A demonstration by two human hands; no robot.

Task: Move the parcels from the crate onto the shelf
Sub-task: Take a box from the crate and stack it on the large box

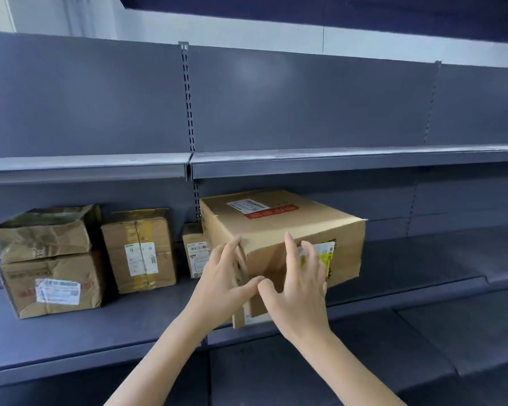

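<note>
At the left of the frame, two boxes [49, 259] are sitting stacked on the shelf [100, 326], with a taped box [140, 250] standing just right of them and a small box [194, 250] peeking out further right. At centre, the left hand [226, 284] and right hand [298, 285], fingers spread, are pressing flat against the near face of the big box [276, 230], which is resting on the shelf with its near corner overhanging the edge.
</note>
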